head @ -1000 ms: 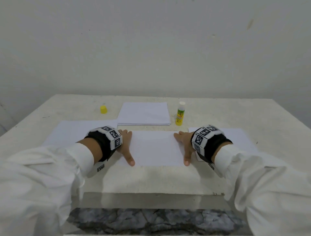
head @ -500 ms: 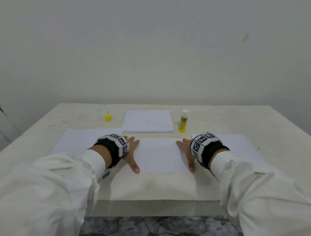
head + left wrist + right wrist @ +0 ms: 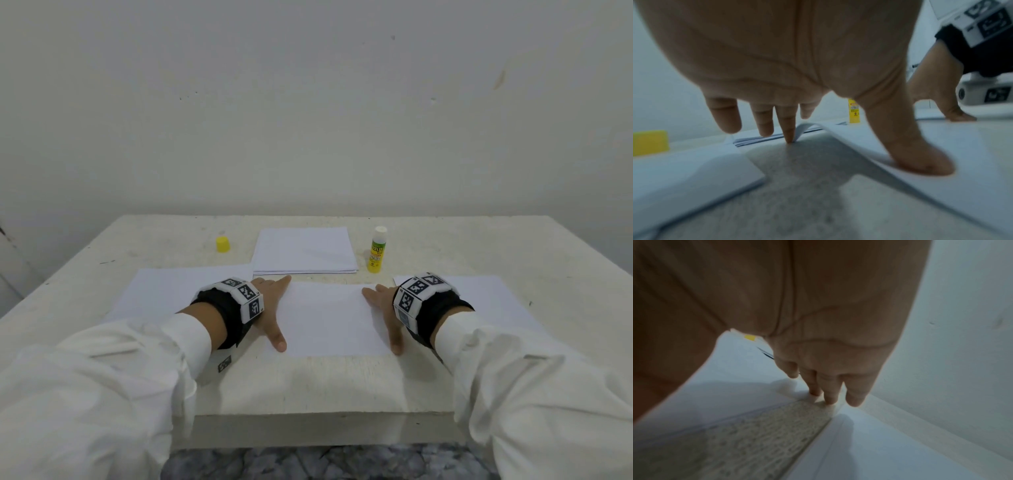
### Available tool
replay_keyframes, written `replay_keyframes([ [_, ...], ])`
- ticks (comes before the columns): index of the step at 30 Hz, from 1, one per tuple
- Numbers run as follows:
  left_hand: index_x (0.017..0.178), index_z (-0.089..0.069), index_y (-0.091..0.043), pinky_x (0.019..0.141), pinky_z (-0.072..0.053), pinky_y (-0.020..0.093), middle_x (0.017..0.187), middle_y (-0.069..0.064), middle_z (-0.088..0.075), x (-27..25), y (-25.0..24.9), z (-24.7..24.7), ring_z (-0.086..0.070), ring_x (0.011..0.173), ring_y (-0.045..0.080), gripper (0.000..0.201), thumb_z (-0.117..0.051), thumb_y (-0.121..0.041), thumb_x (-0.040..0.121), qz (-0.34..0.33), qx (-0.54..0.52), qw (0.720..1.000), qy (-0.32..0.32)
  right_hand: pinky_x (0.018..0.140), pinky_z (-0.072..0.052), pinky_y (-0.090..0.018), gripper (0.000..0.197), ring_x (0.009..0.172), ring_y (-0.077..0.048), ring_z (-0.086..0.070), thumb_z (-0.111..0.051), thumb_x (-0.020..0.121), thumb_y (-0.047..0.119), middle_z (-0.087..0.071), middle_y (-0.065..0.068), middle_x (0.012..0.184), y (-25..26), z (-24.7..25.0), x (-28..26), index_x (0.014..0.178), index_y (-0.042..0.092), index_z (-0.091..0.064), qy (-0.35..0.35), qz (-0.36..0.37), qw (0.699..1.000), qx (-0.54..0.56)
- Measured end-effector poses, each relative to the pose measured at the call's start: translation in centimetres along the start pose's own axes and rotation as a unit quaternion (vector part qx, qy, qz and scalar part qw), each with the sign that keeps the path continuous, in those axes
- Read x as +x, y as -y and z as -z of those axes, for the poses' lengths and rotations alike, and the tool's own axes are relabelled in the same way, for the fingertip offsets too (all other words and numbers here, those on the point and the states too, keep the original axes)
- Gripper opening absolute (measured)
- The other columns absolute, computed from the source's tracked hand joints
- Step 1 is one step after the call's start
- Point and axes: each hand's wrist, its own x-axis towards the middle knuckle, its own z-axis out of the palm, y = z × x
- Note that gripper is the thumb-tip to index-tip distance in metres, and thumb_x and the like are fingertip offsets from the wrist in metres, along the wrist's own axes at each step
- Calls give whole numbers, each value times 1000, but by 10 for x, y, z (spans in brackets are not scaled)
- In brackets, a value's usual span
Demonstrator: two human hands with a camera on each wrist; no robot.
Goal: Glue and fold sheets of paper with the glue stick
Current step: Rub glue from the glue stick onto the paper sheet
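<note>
A folded sheet of paper [image 3: 330, 318] lies in the middle of the tabletop [image 3: 308, 383], close to the near edge, with a hand at each short side. The left hand [image 3: 270, 308] rests at the sheet's left edge, fingers [image 3: 787, 128] straight and spread; the thumb [image 3: 918, 155] presses down on the paper near its front corner, and one fingertip touches the far corner, where the edge of the sheet lifts a little off the tabletop. The right hand [image 3: 385, 310] lies at the sheet's right edge in the same way, fingers [image 3: 830, 392] straight and close together with their tips down at the paper's edge, the thumb stretched toward the near corner. Neither hand grips anything; both lie flat and open.

Behind the sheet sits a stack of paper [image 3: 305, 255]. The glue stick [image 3: 376, 250] stands upright just to the right of that stack, its cap off, well apart from both hands. The yellow cap [image 3: 223, 244] stands alone to the left of the stack. A flat sheet [image 3: 171, 291] lies under the left wrist, and another flat sheet [image 3: 489, 298] lies under the right wrist. Both arms are in white sleeves [image 3: 102, 394], with black wrist bands [image 3: 226, 308] carrying printed markers.
</note>
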Motion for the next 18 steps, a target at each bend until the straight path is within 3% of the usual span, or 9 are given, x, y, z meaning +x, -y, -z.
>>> replay_keyframes([
  [2, 152, 8, -24, 112, -28, 37, 153, 4, -29, -3, 0, 0, -30, 140, 26, 131, -87, -36, 63, 1, -96, 995, -15, 109, -29, -55, 149, 145, -32, -13, -88, 43, 53, 12, -1, 159, 0, 2, -10, 146, 36, 19, 3, -2, 1000, -14],
  [4, 152, 2, -31, 102, -39, 32, 141, 6, -45, -6, 2, -1, -47, 125, 27, 116, -82, -22, 72, 8, -199, 979, -31, 113, -24, -53, 140, 146, -32, -5, -88, 57, 39, 13, -5, 159, 4, 8, -25, 148, 31, 18, 17, 7, 1000, 1],
  [6, 151, -22, -31, 77, -49, 25, 101, 4, -59, -6, 8, -3, -60, 86, 21, 93, -76, -8, 78, 11, -293, 955, -52, 113, -24, -51, 130, 146, -33, -5, -86, 65, 26, 9, -10, 159, 8, 8, -29, 151, 26, 12, 22, 18, 999, 26],
  [7, 146, -36, -27, 68, -49, 20, 87, 1, -56, -8, 10, -3, -57, 70, 16, 80, -72, -3, 79, 5, -312, 948, -55, 112, -27, -51, 125, 145, -33, -9, -85, 66, 22, 5, -11, 159, 10, 7, -29, 152, 24, 6, 20, 18, 999, 41],
  [8, 139, -49, -25, 64, -47, 16, 85, -1, -56, -9, 13, -3, -55, 64, 12, 66, -70, -1, 81, 1, -317, 947, -59, 110, -31, -49, 119, 144, -33, -15, -84, 67, 21, 0, -11, 158, 11, 6, -29, 152, 23, -1, 10, 20, 998, 62],
  [10, 125, -63, -25, 69, -46, 13, 105, -3, -61, -11, 23, 0, -59, 74, 10, 49, -69, -3, 82, -4, -325, 942, -79, 105, -38, -40, 98, 136, -30, -31, -81, 72, 24, -16, -9, 153, 11, 10, -33, 149, 21, -20, -21, 0, 993, 117],
  [12, 119, -65, -28, 73, -45, 12, 121, -5, -55, -14, 35, 5, -59, 92, 11, 44, -69, -4, 82, -8, -365, 926, -99, 90, -42, -27, 74, 118, -22, -45, -76, 78, 27, -37, -3, 140, 8, 16, -33, 141, 18, -38, -53, 1, 981, 188],
  [14, 119, -65, -30, 74, -43, 13, 124, 0, -58, -15, 47, 13, -56, 90, 10, 44, -69, -5, 83, -9, -396, 911, -113, 76, -38, -20, 56, 103, -14, -42, -67, 87, 29, -47, -2, 133, 9, 25, -28, 136, 12, -48, -62, 26, 969, 237],
  [18, 123, -63, -26, 79, -40, 19, 121, 3, -59, -6, 64, 32, -59, 84, 13, 44, -68, -6, 84, 9, -412, 899, -150, 99, -39, -26, 46, 125, -22, -48, -56, 94, 30, -49, -8, 139, 28, 44, -17, 134, 10, -52, -92, 7, 959, 267],
])
